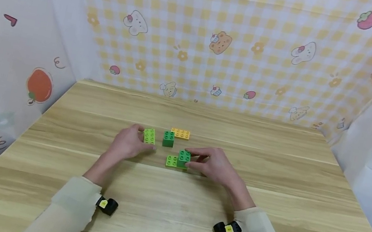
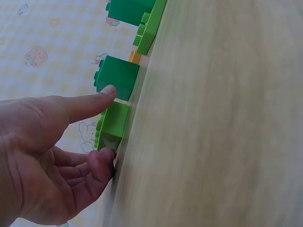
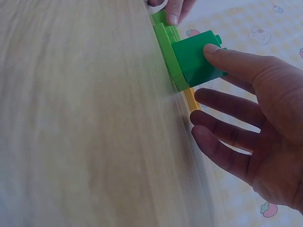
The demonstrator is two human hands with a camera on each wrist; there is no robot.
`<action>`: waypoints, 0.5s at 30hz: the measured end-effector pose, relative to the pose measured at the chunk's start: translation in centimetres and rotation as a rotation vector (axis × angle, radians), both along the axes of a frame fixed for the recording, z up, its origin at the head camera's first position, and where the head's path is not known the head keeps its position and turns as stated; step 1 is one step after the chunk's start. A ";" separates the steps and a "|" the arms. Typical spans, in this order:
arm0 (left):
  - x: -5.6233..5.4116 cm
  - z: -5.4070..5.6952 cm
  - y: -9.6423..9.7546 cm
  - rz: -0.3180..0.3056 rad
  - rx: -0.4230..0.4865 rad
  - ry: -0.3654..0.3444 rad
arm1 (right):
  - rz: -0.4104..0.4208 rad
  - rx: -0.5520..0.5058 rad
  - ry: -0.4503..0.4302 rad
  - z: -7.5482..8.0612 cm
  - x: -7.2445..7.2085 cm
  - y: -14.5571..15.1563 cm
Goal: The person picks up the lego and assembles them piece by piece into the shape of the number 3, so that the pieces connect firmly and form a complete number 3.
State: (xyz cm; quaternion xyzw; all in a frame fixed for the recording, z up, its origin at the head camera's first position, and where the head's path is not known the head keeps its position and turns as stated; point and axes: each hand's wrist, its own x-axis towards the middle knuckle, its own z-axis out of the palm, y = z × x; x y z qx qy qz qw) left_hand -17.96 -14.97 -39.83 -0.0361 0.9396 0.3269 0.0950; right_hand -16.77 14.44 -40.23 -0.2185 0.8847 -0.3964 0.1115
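My left hand (image 1: 128, 142) is around a light green toy building brick (image 1: 149, 136) on the table, thumb at its near end and fingers at the far end; the left wrist view shows the fingertips against the light green brick (image 2: 113, 124). With thumb and index finger, my right hand (image 1: 215, 166) pinches a dark green brick (image 1: 184, 157), its other fingers spread free. That brick stands on the right half of a longer light green brick (image 1: 171, 161); the right wrist view shows the dark green brick (image 3: 196, 59) upright there, though whether it is fully pressed down I cannot tell.
Another dark green brick (image 1: 168, 139) stands between the two hands, just right of the left hand's brick. Behind it lies a flat yellow-orange brick (image 1: 182, 134). All rest on a wood-grain table (image 1: 169, 212), with a checked cloth (image 1: 195, 22) hanging behind.
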 end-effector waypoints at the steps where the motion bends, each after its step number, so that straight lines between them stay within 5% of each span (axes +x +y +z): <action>1: 0.0 -0.1 0.1 -0.001 -0.006 0.007 | 0.000 0.002 0.003 0.0 0.0 0.0; 15: 0.4 -0.3 0.2 0.000 -0.035 0.055 | -0.001 -0.001 0.003 0.1 0.1 -0.1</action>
